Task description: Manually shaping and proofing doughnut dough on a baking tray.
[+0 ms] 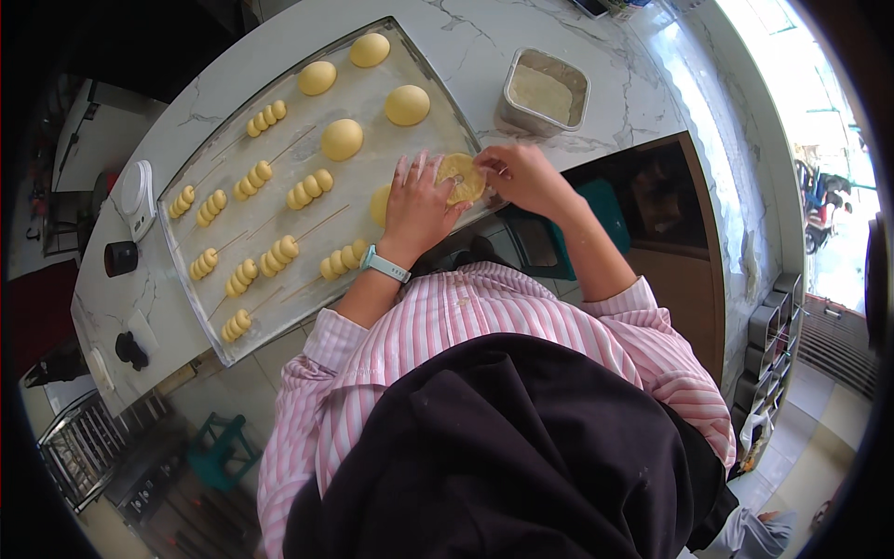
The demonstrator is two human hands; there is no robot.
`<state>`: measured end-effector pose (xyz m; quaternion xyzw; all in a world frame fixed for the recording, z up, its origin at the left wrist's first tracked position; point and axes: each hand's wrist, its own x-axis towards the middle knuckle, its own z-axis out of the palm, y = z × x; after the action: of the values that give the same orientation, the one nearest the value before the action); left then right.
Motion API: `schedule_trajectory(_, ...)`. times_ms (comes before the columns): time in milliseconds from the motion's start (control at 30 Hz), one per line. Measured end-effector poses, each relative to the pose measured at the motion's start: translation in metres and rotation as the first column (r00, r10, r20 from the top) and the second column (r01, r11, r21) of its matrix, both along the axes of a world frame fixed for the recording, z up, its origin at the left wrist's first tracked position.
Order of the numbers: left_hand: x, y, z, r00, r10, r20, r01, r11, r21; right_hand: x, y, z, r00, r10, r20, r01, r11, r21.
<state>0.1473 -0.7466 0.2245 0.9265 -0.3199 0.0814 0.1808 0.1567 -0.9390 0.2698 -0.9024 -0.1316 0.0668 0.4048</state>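
Left hand point(416, 207) cups flat dough disc point(460, 177) at tray point(191, 279) edge on tabletop point(484, 42); right hand point(523, 175) pinches disc rim, both grips closed on it. Step looks like shaping disc. Next probably needs gentle, even pressing.

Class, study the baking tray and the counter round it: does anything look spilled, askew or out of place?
Nothing stands out. Skewered dough balls and smooth domes lie in tidy rows on the tray. Both hands, left hand and right hand, hold a flattened dough disc.
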Motion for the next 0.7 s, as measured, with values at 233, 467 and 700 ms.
schedule_trajectory(233, -0.002, 0.004, 0.004, 0.999, 0.034, -0.012, -0.034, 0.999, -0.018, 0.005, 0.021, -0.034, 0.965, 0.081, 0.251, -0.023, 0.974, -0.224)
schedule_trajectory(467, -0.005, 0.013, 0.005, 0.998, 0.033, -0.047, -0.031, 0.999, 0.039, 0.016, 0.035, -0.039, 0.977, 0.145, 0.154, -0.066, 0.900, -0.430)
schedule_trajectory(700, -0.009, 0.006, -0.007, 0.999, 0.039, 0.006, -0.039, 0.996, 0.078, 0.020, 0.041, -0.038, 0.983, 0.120, 0.137, -0.050, 0.901, -0.431)
